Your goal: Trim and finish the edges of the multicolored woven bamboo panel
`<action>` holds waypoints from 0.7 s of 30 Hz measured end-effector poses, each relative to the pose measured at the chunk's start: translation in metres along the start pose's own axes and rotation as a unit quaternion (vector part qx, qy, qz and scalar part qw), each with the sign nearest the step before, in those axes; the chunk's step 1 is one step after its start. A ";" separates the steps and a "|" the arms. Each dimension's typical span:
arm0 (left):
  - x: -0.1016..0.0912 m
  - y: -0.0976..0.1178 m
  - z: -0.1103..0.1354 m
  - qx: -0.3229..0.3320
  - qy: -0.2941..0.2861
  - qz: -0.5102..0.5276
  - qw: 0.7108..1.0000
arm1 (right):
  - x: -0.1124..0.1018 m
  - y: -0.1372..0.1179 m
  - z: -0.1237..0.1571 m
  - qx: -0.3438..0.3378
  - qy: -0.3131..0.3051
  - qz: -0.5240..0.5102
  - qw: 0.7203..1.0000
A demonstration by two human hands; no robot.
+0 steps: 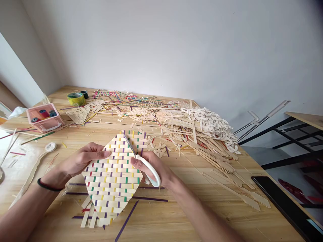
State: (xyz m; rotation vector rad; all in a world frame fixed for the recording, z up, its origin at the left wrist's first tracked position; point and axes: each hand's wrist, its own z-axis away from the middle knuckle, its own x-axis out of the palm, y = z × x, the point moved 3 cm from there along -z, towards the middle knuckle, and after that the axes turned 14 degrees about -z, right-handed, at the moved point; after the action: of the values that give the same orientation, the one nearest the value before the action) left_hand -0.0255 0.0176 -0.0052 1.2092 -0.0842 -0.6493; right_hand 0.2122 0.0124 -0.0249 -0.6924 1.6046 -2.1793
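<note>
A woven sheet of pale strips, crossed by purple, green, yellow and red ones, is held up over the table. My left hand pinches its left edge, thumb on top and fingers underneath. My right hand grips white-handled scissors at the sheet's right side. The metal blades run up across the upper right part of the weave, toward its top corner. Several loose strip ends stick out beneath the sheet's lower left. Purple strips lie on the table under and beside it.
Behind are heaps of cut scraps, a pile of long strips and a tangle of white cord. A pink box with thread spools and a yellow tape roll stand left. A black phone-like slab lies at the right edge.
</note>
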 end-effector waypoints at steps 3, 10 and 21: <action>0.001 -0.001 -0.001 0.008 -0.005 -0.001 1.000 | 0.002 -0.002 -0.001 -0.015 0.001 -0.009 1.000; 0.000 -0.009 -0.002 0.027 -0.024 0.015 0.999 | 0.003 0.000 -0.005 -0.037 -0.009 -0.031 0.999; -0.004 -0.020 -0.006 0.035 -0.034 0.009 0.999 | -0.004 0.003 -0.004 -0.075 0.028 0.024 0.996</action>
State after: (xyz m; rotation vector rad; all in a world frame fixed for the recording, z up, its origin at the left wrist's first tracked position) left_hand -0.0345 0.0209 -0.0246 1.2525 -0.1766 -0.6773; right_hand 0.2126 0.0170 -0.0292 -0.6332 1.8091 -2.0758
